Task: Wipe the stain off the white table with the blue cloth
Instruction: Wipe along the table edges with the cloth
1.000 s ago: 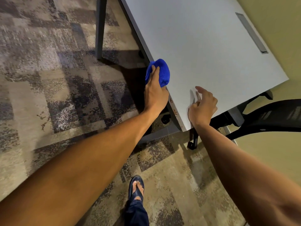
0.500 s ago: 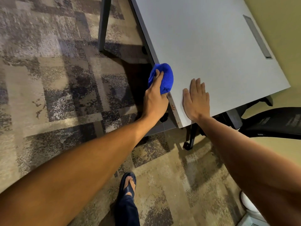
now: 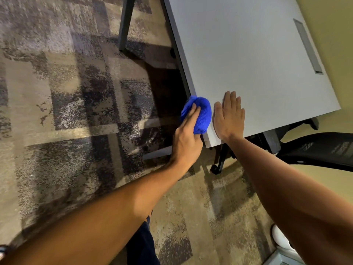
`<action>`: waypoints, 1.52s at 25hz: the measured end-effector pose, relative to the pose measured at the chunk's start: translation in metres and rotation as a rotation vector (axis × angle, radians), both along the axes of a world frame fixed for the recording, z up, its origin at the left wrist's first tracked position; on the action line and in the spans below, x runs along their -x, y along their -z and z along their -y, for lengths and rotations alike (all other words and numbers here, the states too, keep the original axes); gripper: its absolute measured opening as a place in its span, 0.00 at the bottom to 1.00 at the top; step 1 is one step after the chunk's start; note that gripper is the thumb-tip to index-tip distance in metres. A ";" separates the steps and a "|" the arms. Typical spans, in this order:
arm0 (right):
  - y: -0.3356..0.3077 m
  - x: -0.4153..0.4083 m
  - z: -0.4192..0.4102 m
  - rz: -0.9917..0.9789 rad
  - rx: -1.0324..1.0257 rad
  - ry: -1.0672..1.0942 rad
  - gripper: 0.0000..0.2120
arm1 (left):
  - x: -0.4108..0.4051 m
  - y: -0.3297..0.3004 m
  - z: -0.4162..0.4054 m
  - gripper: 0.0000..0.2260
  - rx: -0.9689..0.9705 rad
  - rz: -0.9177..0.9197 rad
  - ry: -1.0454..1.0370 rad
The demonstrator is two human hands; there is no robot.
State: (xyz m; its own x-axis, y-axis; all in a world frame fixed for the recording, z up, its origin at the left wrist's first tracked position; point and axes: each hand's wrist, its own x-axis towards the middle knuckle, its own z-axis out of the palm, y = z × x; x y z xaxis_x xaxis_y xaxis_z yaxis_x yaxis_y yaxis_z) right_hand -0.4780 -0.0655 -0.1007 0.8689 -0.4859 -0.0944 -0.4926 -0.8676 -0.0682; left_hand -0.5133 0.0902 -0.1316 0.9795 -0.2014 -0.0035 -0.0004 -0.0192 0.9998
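The white table (image 3: 248, 60) fills the upper right, its near corner pointing at me. My left hand (image 3: 186, 138) grips the bunched blue cloth (image 3: 202, 115) and presses it against the table's left edge close to that corner. A small brownish mark (image 3: 206, 142) shows on the edge just below the cloth. My right hand (image 3: 229, 116) lies flat on the tabletop beside the cloth, fingers together and pointing away from me.
A grey slot (image 3: 308, 45) is set into the tabletop near the far right edge. A black mesh chair (image 3: 321, 150) stands right of the corner, against the yellow wall. Dark table legs (image 3: 125, 25) rise from the patterned carpet (image 3: 66, 111).
My left hand has slid the cloth down the table edge toward the near corner. My right hand went from hovering with curled fingers to lying flat on the top.
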 end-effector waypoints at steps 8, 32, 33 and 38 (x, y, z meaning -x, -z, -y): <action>0.000 -0.002 0.000 0.024 0.004 0.007 0.30 | 0.050 0.007 -0.013 0.34 0.002 0.061 0.136; 0.000 0.002 0.005 0.087 -0.044 0.019 0.32 | -0.105 0.026 -0.111 0.17 0.487 -0.697 0.277; 0.000 0.003 0.006 0.087 -0.046 0.020 0.32 | -0.112 0.024 -0.111 0.17 0.379 -0.634 0.291; 0.002 0.003 0.007 0.098 -0.038 0.011 0.32 | -0.140 0.011 -0.100 0.15 -0.489 0.158 0.341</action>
State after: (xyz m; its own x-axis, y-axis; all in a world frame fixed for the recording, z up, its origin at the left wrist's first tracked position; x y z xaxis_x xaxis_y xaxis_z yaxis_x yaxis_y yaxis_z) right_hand -0.4810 -0.0722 -0.1026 0.8695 -0.4931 -0.0280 -0.4914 -0.8581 -0.1490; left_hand -0.3736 0.1902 -0.1431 0.8566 -0.5149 -0.0343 -0.2350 -0.4484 0.8624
